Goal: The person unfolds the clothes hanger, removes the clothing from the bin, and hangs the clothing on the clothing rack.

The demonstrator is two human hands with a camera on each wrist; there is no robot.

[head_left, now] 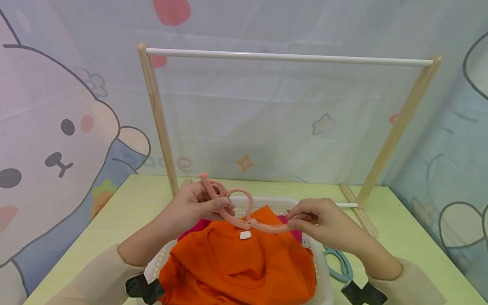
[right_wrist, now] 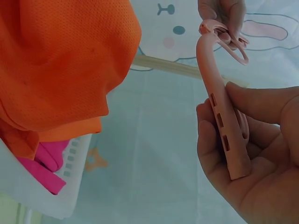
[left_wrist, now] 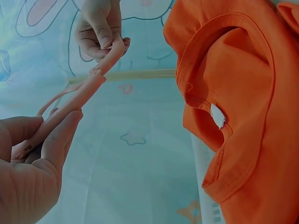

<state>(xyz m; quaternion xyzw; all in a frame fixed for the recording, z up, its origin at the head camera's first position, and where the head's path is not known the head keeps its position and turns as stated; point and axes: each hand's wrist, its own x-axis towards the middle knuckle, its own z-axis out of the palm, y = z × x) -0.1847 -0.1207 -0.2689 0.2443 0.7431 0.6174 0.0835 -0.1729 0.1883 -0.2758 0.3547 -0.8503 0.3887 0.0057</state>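
Note:
A pink folding clothes hanger [head_left: 267, 227] is held up between both hands above the basket. My left hand [head_left: 196, 203] grips one arm of it, near the round hook loop. The other arm's end is pinched by my right hand [head_left: 324, 220]; slots along that arm show in the right wrist view on the hanger [right_wrist: 219, 112]. Below the hanger lies an orange shirt [head_left: 232, 262], its neckline and white label facing up, piled in a white basket [head_left: 322, 271]. Magenta cloth [head_left: 194, 228] peeks out from under the shirt.
Behind the basket stands a rack with wooden legs [head_left: 158, 110] and a white top bar [head_left: 289, 57]. A blue-green hanger [head_left: 339, 264] lies on the table [head_left: 396, 237] to the right of the basket. A printed cloth backdrop [head_left: 244, 118] hangs behind.

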